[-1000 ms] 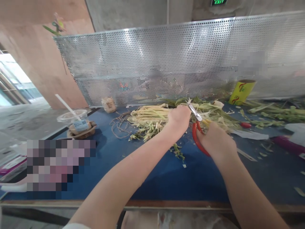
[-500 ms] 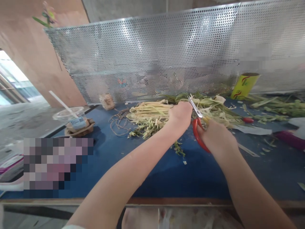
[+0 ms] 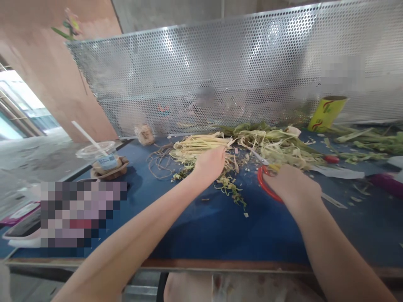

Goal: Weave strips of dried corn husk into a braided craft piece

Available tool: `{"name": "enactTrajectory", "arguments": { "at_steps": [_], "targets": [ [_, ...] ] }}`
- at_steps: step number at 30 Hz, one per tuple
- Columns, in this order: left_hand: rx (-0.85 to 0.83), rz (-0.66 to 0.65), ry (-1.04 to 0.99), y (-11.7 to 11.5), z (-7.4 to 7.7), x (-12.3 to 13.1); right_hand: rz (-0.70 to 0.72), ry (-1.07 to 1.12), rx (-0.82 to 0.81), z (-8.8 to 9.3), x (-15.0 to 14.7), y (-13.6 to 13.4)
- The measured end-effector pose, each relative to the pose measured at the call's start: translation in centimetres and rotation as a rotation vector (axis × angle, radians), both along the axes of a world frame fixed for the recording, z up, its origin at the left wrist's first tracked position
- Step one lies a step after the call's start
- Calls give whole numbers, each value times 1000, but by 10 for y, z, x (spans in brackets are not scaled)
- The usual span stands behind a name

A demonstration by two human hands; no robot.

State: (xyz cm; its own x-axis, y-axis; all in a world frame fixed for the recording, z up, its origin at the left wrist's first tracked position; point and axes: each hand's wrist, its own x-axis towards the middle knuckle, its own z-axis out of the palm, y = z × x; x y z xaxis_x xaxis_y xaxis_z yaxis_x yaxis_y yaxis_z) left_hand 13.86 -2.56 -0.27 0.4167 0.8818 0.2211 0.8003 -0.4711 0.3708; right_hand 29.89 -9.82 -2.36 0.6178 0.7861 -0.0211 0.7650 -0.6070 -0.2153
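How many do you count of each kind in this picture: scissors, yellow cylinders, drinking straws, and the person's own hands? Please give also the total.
Scissors: 1
Yellow cylinder: 1
Drinking straw: 1
Left hand and right hand: 2
Total: 5

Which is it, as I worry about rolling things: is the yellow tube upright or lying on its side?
Upright: the yellow tube stands on end, its round rim uppermost, though it looks slanted in the picture.
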Motion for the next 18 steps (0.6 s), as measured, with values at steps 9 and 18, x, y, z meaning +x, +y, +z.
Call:
{"name": "enactTrajectory", "arguments": {
  "at_steps": [9,18],
  "targets": [
    [928,-263,214,-10,-16,-81,291,-15,139,-15,-21,4],
    [1119,-263,-17,-15,4,-115,657,6,164,-26,-58,5]
  ]
}}
